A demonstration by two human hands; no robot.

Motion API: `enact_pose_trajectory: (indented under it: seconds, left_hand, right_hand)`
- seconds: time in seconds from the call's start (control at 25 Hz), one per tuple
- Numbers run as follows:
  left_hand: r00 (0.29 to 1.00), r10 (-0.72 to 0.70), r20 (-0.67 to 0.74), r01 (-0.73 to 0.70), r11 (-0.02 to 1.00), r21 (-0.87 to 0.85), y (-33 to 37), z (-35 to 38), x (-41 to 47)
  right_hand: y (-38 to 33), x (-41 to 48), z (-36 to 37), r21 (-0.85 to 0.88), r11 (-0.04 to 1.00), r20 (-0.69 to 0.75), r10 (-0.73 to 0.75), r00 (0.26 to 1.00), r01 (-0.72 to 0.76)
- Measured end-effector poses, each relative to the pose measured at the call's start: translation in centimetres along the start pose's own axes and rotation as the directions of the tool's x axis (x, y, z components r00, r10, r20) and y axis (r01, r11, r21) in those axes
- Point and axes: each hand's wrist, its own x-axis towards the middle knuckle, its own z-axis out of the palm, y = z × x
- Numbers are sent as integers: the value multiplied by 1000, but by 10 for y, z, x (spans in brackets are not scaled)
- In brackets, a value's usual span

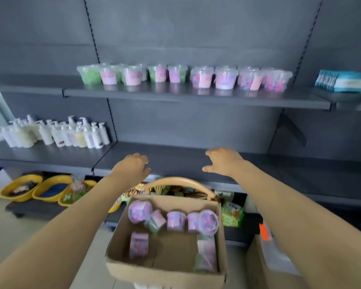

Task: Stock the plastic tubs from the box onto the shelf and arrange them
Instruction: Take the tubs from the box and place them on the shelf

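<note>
A: Several tubs lie loose in the box; a row lines the shelf.
B: Left grip and right grip hover empty, fingers slack, near the box, probably free to fetch more.

Both hands reach forward (fingers loosely curled, empty).

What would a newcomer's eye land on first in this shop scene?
Most likely the long row of pastel plastic tubs on the upper shelf, green at the left, pink and purple towards the right. Next come the left hand and right hand, both empty over the dark middle shelf. Below them is an open cardboard box with loose tubs lying in it.
</note>
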Motion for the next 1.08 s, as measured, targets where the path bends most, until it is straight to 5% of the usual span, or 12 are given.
enact_pose_trajectory:
  seconds: [0.2, 0.4, 0.72, 1.08]
  left_hand:
    - [988, -52, 144, 34, 992, 125, -51, 68, -37]
    - [956, -87, 280, 73, 996, 58, -113, 142, -21]
    - [865, -45, 499, 131, 982, -139, -170, 245, 13]
    - [689, -147, 710, 441, 862, -249, -169, 349, 0]
  right_hand:
    - [-56, -11, 78, 48, 997, 77, -64, 995, 60]
    - [-97, 8, 170, 41, 999, 231, -41, 972, 33]
    - [-127, 64, 263, 92, 977, 468, 129, 874, -193]
    - [-131, 63, 360, 211, 849, 646, 250, 721, -484]
